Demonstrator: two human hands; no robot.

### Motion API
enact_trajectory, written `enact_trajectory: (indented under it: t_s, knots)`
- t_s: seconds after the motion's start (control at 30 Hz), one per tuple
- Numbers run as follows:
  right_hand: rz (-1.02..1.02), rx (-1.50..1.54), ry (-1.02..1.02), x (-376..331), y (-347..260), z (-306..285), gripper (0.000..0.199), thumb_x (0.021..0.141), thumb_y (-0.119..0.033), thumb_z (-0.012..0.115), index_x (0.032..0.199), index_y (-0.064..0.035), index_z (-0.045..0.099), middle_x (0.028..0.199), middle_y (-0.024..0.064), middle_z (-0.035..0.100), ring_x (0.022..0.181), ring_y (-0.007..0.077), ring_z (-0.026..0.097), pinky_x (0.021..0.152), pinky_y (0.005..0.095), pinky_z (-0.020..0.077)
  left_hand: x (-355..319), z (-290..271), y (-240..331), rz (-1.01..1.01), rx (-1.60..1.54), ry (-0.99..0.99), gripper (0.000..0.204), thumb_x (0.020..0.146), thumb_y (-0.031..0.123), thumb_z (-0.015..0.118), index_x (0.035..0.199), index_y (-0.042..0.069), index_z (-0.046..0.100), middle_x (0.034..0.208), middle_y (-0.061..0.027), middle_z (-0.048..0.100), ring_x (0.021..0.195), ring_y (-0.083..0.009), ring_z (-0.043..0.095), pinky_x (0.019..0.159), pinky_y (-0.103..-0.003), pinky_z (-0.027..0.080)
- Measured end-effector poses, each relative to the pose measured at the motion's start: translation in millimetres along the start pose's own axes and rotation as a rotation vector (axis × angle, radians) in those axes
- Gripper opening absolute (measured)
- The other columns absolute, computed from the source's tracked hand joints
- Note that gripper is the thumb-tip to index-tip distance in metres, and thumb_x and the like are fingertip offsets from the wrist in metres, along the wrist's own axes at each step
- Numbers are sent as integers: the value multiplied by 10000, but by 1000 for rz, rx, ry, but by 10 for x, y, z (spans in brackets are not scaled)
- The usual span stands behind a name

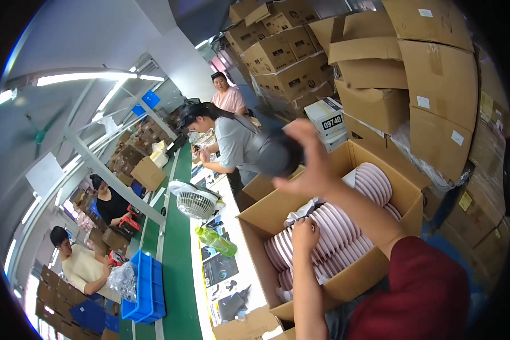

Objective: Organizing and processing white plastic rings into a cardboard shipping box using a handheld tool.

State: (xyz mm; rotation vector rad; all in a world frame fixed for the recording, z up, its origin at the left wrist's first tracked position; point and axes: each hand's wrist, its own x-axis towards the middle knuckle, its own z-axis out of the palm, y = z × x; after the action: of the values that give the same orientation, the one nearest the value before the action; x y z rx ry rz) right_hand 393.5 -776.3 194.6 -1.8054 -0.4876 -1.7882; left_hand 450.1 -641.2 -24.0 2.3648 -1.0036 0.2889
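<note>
Two hands are at work from where I watch, and they sit at very different heights. My right hand is raised well above the open cardboard box, its fingers curled closed around a dark round object that it holds up and a little to the left of the box's far corner (I cannot tell what the object is; it is blurred). My left hand is down inside the box, fingers folded onto the near end of the stacked pink discs, touching them, though I cannot tell whether it actually pinches one.

The discs stand on edge in rows, and the rows run diagonally from the near left toward the far right corner of the box. So the left hand is the nearer one to the discs, with the right well apart above them. A green bottle lies on the white table just left of the box.
</note>
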Motion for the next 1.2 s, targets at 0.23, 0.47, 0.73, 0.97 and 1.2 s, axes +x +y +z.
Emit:
enact_trajectory:
  t_s: [0.23,0.47,0.73,0.97,1.2]
  knots:
    - [233,57,276,327,266,-270,983,622,-200,864,1408,-22,300,1277,171,468,1158,291,538,1025,414,421,8,-110,-110,3,-53,38,118,773,118,654,811,9,679,840,-184,651,858,-374,609,802,-454,496]
    - [200,125,304,422,318,-147,966,664,-181,843,1422,-26,264,1290,181,435,1120,270,550,995,396,436,-14,-103,-60,-2,-45,23,116,769,107,663,830,11,686,851,-190,654,854,-379,617,792,-464,504]
    - [164,146,311,317,266,-52,966,644,-187,861,1402,-18,287,1293,168,428,1175,255,493,1000,388,433,-29,-68,-36,11,-62,10,109,776,98,664,839,12,689,854,-184,658,854,-377,617,789,-459,504]
    - [264,283,348,340,381,-95,920,685,-208,844,1398,-21,295,1302,165,433,1183,240,480,1019,382,418,-25,-88,-57,-18,-44,29,106,801,109,663,821,7,684,829,-170,661,841,-352,622,778,-437,506]
    - [355,456,329,337,301,8,874,704,-202,826,1384,-35,303,1269,155,450,1161,231,491,1000,372,427,-36,-103,-81,-37,-39,9,114,808,118,657,826,9,685,833,-166,665,849,-348,623,785,-433,504]
